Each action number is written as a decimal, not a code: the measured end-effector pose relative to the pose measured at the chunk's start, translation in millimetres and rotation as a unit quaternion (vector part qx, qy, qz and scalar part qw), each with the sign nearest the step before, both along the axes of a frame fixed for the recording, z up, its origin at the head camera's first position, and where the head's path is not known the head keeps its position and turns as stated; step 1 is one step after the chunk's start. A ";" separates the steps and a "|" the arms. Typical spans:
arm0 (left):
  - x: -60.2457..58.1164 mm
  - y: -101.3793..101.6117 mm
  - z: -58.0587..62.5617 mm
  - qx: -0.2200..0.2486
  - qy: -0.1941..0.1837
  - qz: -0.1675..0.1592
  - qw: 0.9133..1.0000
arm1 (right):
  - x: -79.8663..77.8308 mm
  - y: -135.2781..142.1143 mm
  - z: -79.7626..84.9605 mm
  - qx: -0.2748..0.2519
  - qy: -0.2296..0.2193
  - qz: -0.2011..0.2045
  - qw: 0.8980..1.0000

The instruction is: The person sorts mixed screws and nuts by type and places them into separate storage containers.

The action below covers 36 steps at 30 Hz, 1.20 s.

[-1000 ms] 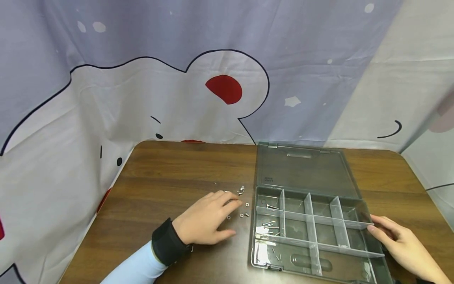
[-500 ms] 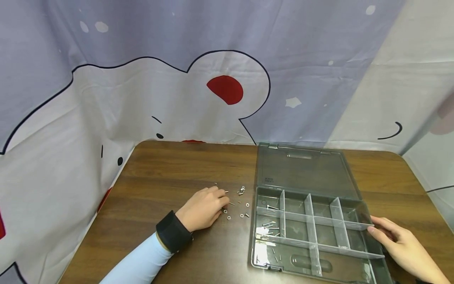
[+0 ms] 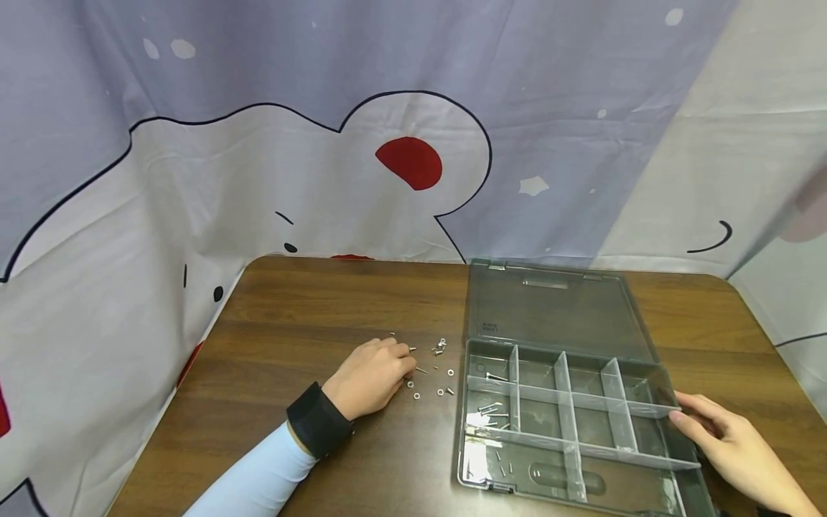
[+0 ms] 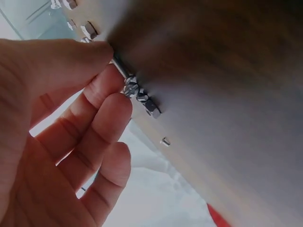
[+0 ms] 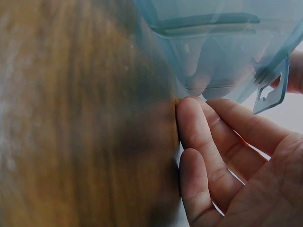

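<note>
My left hand (image 3: 370, 377) is low over the wooden table among loose small hardware. In the left wrist view, its thumb and forefinger pinch a thin screw (image 4: 120, 65); the fingertips partly hide it. Shiny nuts and screws (image 3: 440, 346) lie just beyond and to the right of that hand. A grey see-through compartment box (image 3: 545, 445) lies with its lid (image 3: 549, 309) folded back. My right hand (image 3: 736, 445) holds the box's right side, thumb at the rim and fingers along the outer wall. Several screws (image 3: 494, 411) lie in the box's left compartments.
The wooden table (image 3: 310, 301) bears everything, and a patterned curtain (image 3: 258, 172) hangs behind its far edge. Dividers (image 3: 568, 409) split the box. A latch tab (image 5: 272, 94) sticks out beside the right hand.
Between one second and half a second ago, my left hand drew back slightly left and its spread fingers closed together down at the hardware. Since then it has barely moved. My right hand stays put.
</note>
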<state>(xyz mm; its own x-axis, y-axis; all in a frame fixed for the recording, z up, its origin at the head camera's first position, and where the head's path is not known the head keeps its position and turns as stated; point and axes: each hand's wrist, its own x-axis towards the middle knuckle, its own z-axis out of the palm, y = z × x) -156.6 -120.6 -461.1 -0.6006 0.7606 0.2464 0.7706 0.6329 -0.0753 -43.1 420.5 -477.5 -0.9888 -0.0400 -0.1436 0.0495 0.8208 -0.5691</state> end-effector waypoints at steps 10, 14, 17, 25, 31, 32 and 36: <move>-3.2 0.7 -4.9 0.004 0.004 0.003 1.000 | -2.1 -0.8 -2.1 -0.002 0.020 0.008 1.000; -3.3 0.2 -5.2 0.003 -0.008 -0.002 1.000 | -1.9 -1.8 -2.8 -0.006 0.022 0.006 1.000; -3.2 -0.1 -5.6 0.003 -0.009 -0.007 1.000 | -1.7 -2.5 -2.5 -0.005 0.016 0.004 1.000; -4.6 -0.5 -5.6 -0.004 -0.005 -0.011 1.000 | -1.4 -1.6 -2.8 -0.006 0.015 0.005 1.000; -3.0 3.0 -0.7 0.015 -0.023 -0.011 1.000 | -1.9 -1.1 -1.6 -0.003 0.007 -0.001 1.000; -2.1 3.8 1.0 0.024 -0.025 -0.015 0.999 | -1.8 -0.9 -1.6 -0.003 0.007 -0.002 1.000; 2.9 7.7 9.6 0.073 -0.033 -0.051 0.995 | -1.0 0.0 -2.2 -0.004 0.013 -0.003 1.000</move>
